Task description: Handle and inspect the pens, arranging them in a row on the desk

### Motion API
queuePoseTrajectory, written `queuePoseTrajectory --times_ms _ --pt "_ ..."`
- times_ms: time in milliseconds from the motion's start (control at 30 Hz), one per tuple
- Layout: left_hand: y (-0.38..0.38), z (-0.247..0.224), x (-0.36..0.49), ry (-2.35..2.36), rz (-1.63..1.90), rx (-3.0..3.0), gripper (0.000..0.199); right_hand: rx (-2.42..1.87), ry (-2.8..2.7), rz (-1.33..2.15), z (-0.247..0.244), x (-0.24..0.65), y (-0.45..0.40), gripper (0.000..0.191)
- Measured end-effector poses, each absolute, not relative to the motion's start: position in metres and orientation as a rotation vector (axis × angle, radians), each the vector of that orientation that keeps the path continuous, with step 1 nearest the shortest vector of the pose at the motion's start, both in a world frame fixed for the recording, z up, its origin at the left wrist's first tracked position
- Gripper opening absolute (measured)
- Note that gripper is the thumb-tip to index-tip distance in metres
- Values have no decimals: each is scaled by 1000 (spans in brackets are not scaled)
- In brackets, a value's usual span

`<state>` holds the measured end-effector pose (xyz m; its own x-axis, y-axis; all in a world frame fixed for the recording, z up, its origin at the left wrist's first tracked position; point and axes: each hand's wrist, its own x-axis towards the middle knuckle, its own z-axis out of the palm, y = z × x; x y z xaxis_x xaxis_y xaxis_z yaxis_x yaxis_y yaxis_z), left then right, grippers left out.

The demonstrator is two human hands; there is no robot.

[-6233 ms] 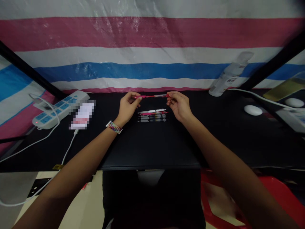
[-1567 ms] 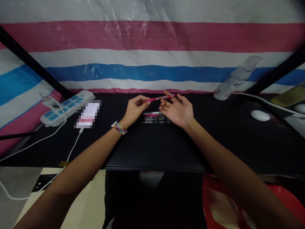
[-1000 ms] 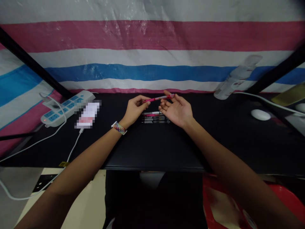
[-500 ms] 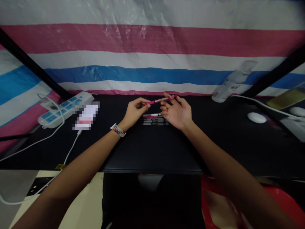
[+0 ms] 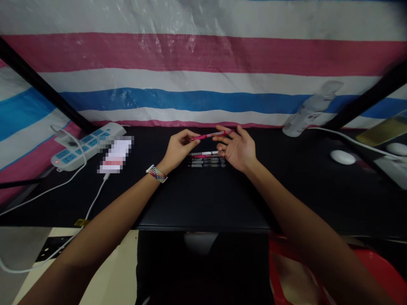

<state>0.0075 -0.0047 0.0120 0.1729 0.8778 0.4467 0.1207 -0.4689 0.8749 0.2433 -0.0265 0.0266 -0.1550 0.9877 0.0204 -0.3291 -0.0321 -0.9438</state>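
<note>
A pink pen [image 5: 211,135] is pinched at its left end between the thumb and fingers of my left hand [image 5: 180,148]. Its right end lies against the fingers of my right hand [image 5: 237,148], whose palm faces up with the fingers spread and the thumb raised. Below the pink pen, several pens [image 5: 206,161] lie side by side on the black table [image 5: 203,199], pointing left and right. My right fingertips partly cover the right ends of the upper ones.
At the left are a white power strip [image 5: 92,144], a phone [image 5: 116,156] and white cables. A clear bottle [image 5: 313,110] stands at the back right, near a white mouse [image 5: 342,157]. A striped sheet [image 5: 203,99] hangs behind the table.
The thumb of my right hand has lifted away from the pink pen and its fingers have shifted slightly. The pen's right end has dropped a little. My left hand keeps its pinch.
</note>
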Motion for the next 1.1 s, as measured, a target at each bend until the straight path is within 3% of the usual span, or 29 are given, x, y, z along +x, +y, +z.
queuePoseTrajectory --times_ms 200,300,567,767,1100 --pt "-2 11 0 1041 1284 1845 15 -1106 -1332 942 12 246 -17 17" --pt "-2 9 -1 1109 1178 1940 21 -1192 -1521 757 9 248 -16 13" --pt "-12 14 3 1227 970 2214 14 -1382 -1852 427 7 254 -23 20" --pt "-9 9 1 1238 906 2278 19 -1410 -1872 409 5 253 -26 20" --pt "-9 -12 18 1198 1288 1818 10 -1257 -1386 692 -10 234 -24 27"
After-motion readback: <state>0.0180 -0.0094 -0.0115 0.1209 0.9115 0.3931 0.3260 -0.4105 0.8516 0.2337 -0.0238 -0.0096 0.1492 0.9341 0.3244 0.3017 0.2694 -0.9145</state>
